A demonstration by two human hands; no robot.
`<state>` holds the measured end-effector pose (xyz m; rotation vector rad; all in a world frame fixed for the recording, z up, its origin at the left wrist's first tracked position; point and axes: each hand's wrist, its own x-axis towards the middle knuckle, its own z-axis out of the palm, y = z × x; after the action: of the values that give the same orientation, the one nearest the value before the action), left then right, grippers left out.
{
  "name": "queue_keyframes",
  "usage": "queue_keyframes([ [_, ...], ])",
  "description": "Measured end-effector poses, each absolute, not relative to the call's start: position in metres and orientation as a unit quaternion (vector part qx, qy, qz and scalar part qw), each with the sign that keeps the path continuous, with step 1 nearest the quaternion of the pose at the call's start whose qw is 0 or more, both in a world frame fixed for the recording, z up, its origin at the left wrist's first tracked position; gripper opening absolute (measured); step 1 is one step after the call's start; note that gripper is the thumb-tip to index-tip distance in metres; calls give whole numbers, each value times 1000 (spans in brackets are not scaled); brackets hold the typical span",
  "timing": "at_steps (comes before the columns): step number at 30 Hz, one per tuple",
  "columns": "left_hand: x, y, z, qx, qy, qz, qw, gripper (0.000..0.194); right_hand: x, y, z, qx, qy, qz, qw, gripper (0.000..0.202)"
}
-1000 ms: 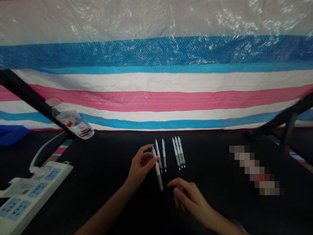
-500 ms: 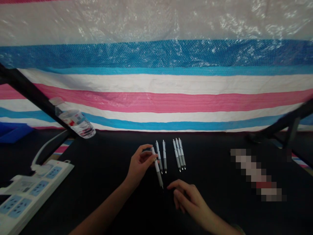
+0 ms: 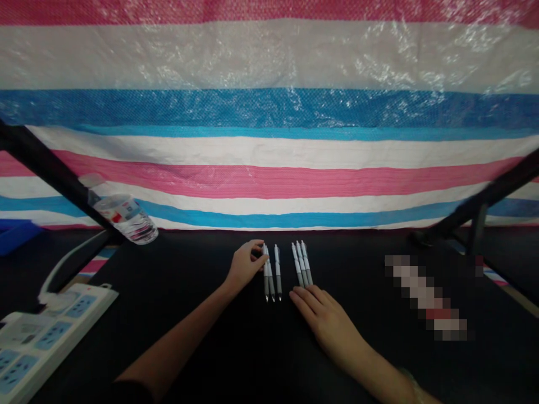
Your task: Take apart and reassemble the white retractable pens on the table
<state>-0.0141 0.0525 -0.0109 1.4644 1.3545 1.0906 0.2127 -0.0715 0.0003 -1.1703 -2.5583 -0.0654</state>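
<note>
Six white-and-grey pens lie in two groups on the black table, tips toward me. Correction-free count: three pens stand in each group. My left hand pinches the upper part of the leftmost pen, which lies against a second pen; a third pen is slightly apart at their right. Over the lower ends of the right group of three pens rests my right hand, its fingers extended and covering the tips.
A clear bottle leans at the back left, near a dark metal bar. The white power strip with a plugged cable is at left. A blue tray sits far left. At right lies a pixelated object.
My left hand has brought its pen up beside the other two, from a lower, slanted position. My right hand has moved onto the right group's lower ends. The view has shifted slightly.
</note>
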Motion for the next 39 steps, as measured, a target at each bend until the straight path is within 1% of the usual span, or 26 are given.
queue_keyframes([
  [2, -12, 53, -12, 584, 546, 435, 414, 35, 215, -63, -6, -389, -906, -109, 127, 39],
  [4, -11, 49, -11, 582, 549, 430, 418, 34, 217, -56, -12, -368, -910, -144, 125, 32],
  [7, -15, 35, -6, 575, 551, 412, 442, 32, 220, -50, -16, -342, -918, -151, 132, 23],
  [10, -22, 15, 1, 561, 550, 387, 482, 35, 224, -48, -13, -315, -927, -148, 139, 18],
  [12, -28, 0, 5, 550, 548, 373, 508, 38, 228, -49, -7, -292, -933, -147, 152, 20],
  [14, -33, -14, 6, 540, 547, 361, 528, 39, 232, -52, 0, -275, -934, -128, 189, 24],
  [16, -38, -28, 6, 517, 546, 359, 553, 39, 237, -60, 6, -292, -921, -62, 249, 26],
  [18, -41, -40, 5, 500, 541, 366, 569, 36, 240, -71, 9, -368, -877, 56, 304, 21],
  [21, -42, -58, 6, 511, 506, 371, 587, 36, 240, -93, 9, -414, -792, 93, 439, 15],
  [23, -40, -67, 7, 548, 477, 360, 585, 46, 235, -105, 8, -478, -703, 149, 505, 4],
  [24, -39, -71, 8, 569, 464, 345, 585, 54, 232, -109, 7, -519, -644, 193, 529, 2],
  [25, -37, -74, 8, 587, 454, 327, 585, 62, 229, -112, 6, -537, -593, 256, 542, 8],
  [26, -34, -76, 8, 599, 446, 308, 589, 70, 225, -112, 6, -540, -548, 329, 548, 13],
  [27, -32, -77, 8, 604, 441, 295, 595, 73, 222, -112, 5, -531, -509, 396, 550, 19],
  [28, -29, -78, 8, 600, 439, 293, 602, 70, 219, -110, 4, -513, -476, 459, 547, 24],
  [29, -27, -78, 7, 590, 439, 299, 608, 61, 216, -107, 2, -494, -451, 512, 540, 29],
  [31, -24, -78, 5, 570, 444, 322, 611, 33, 212, -100, -1, -469, -414, 588, 514, 35],
  [32, -24, -77, 4, 564, 450, 334, 607, 23, 212, -98, -3, -461, -405, 617, 492, 38],
  [33, -24, -78, 3, 560, 458, 343, 599, 20, 212, -96, -5, -457, -403, 641, 467, 41],
  [36, -26, -81, 1, 566, 477, 362, 566, 26, 213, -95, -9, -464, -427, 658, 411, 48],
  [39, -27, -86, -3, 568, 488, 369, 551, 32, 213, -99, -11, -500, -465, 599, 418, 45],
])
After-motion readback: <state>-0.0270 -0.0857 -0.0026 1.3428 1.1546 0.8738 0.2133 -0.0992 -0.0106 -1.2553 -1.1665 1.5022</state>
